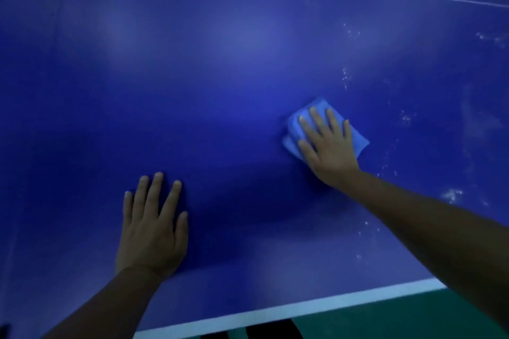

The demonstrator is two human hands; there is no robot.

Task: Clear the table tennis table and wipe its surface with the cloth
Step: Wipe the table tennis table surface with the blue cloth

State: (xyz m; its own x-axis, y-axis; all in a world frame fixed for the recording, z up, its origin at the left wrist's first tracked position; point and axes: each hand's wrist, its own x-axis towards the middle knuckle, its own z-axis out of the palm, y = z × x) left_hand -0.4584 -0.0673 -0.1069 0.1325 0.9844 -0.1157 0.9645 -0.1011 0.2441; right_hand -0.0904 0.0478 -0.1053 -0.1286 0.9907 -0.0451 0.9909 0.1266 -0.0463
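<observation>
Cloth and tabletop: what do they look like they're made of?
Cloth: soft light-blue fabric, maybe microfibre; folded, it bunches under the right hand.
Table: hard, smooth, blue-painted board, likely wood composite; soft sheen, white line, pale dusty specks to the right.

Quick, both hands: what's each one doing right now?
Left hand: open, flat on the table, holding nothing.
Right hand: open, straight fingers pressing the cloth onto the table.
</observation>
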